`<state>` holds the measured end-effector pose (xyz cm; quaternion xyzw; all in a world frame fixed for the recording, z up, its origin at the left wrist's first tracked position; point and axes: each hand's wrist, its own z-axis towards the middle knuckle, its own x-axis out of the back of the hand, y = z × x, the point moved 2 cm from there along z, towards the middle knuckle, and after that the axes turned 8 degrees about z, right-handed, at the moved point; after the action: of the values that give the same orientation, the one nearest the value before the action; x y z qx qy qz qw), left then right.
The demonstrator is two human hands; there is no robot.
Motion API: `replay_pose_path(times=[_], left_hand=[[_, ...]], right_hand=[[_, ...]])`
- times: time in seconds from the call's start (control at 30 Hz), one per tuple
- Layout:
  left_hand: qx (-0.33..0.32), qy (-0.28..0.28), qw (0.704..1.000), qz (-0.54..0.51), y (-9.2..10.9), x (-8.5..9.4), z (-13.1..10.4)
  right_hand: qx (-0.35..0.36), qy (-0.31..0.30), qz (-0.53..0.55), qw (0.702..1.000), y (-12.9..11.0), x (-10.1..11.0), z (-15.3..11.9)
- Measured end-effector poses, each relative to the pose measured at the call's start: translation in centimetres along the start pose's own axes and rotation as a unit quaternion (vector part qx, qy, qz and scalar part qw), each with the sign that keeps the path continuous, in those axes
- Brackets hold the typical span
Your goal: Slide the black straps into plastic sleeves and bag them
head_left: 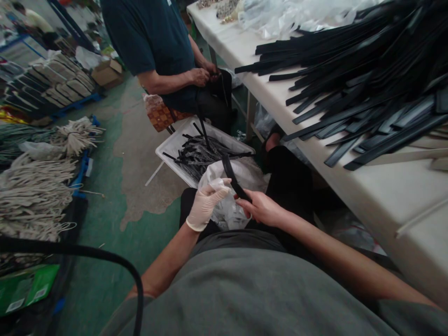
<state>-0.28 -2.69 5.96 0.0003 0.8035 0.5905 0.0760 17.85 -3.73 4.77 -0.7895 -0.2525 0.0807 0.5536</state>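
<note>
My right hand (261, 206), bare, is closed around the lower end of a black strap (231, 175). The strap slants up and away from it toward the bin. Close by on the left is my left hand (207, 200) in a pale thin glove, its thumb and fingers drawn together beside the strap. What sits between those fingertips is too small to make out. A whitish plastic bag (229, 217) lies in my lap beneath both hands. Just beyond, a white plastic bin (168, 148) holds many dark strips (196, 151).
A pale table (388, 196) runs along my right, heaped with black straps (350, 84) and clear plastic bags (294, 16). A co-worker (154, 42) sits ahead, handling something dark. Bundles of beige cords (38, 191) lie at left. A cardboard box (107, 73) stands farther back.
</note>
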Motion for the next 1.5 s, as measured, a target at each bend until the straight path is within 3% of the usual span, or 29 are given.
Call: replay_pose_path(times=[0.1, 0.17, 0.27, 0.37, 0.5, 0.6, 0.73, 0.93, 1.07, 1.2, 1.5], left_hand=[[-0.002, -0.021, 0.999, 0.027, -0.6, -1.3, -0.3], [0.007, -0.031, 0.999, 0.021, -0.8, -1.5, -0.4], [0.032, -0.043, 0.998, -0.026, -0.7, -1.0, -0.3], [0.037, -0.018, 0.995, -0.085, -0.6, -0.1, -0.2], [0.041, 0.023, 0.991, -0.128, -1.2, 1.1, 0.1], [0.061, 0.042, 0.984, -0.16, -2.2, 1.4, 0.2], [0.119, 0.066, 0.969, -0.204, -3.2, 1.2, 0.2], [0.209, 0.106, 0.928, -0.291, -3.3, 2.3, 0.7], [0.228, 0.124, 0.916, -0.306, -3.4, 2.6, 1.0], [0.234, 0.124, 0.913, -0.311, -3.3, 2.1, 1.0], [0.194, 0.138, 0.919, -0.313, -3.6, 1.3, 1.5]], right_hand=[[-0.006, -0.01, 0.01, 1.0, -0.2, -0.4, -0.1], [-0.02, -0.06, 0.085, 0.994, 0.0, -0.5, -0.2], [-0.035, -0.142, 0.256, 0.956, 0.7, -0.5, 0.0], [-0.036, -0.129, 0.337, 0.932, 1.5, -0.1, 0.3], [-0.022, -0.076, 0.272, 0.959, 1.4, 0.2, 0.0], [0.01, -0.023, 0.131, 0.991, 0.5, 0.3, -0.7], [0.048, 0.025, -0.018, 0.998, -0.4, 0.2, -1.8], [0.002, 0.108, 0.046, 0.993, 0.2, 0.8, -3.0], [0.009, 0.076, -0.006, 0.997, 0.2, 0.2, -2.9], [0.015, 0.056, -0.014, 0.998, 0.4, -0.3, -2.4], [0.0, 0.077, -0.012, 0.997, 1.2, -0.9, -1.5]])
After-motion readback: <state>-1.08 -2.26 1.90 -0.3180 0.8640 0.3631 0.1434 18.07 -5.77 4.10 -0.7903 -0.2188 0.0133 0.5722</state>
